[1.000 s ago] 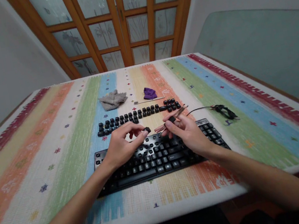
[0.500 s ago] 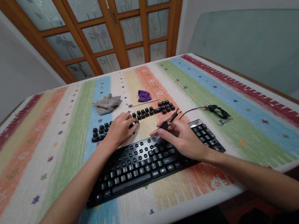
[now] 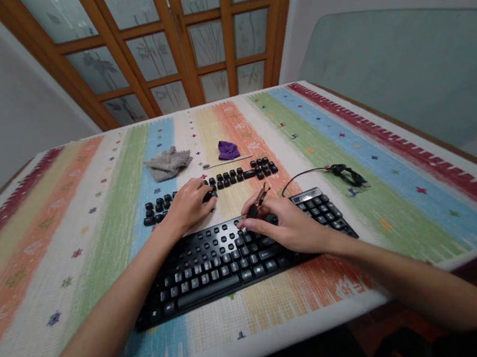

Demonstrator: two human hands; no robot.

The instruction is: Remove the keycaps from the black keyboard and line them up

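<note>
My left hand (image 3: 193, 205) is at the rows of loose black keycaps laid out behind the keyboard, with finger and thumb around one keycap (image 3: 208, 195). My right hand (image 3: 282, 220) is closed on a slim dark tool (image 3: 254, 208), whose far end looks forked; its exact kind is not clear. The tool is held over the upper part of the black keyboard (image 3: 206, 290). The keyboard's upper left rows show bare switch posts (image 3: 216, 244); keycaps (image 3: 207, 279) still cover the front rows and right side.
A grey cloth (image 3: 168, 164) and a purple cloth (image 3: 227, 150) lie at the back, with a thin brush (image 3: 226, 162) in front. More loose keycaps (image 3: 266, 166) stand to the right. The keyboard's coiled cable (image 3: 346, 175) lies on the right of the striped tablecloth (image 3: 104, 225).
My right hand has tilted the tool more upright and brought its near end down towards the bare posts. My left hand stays by the loose keycaps. The view has shifted slightly.
</note>
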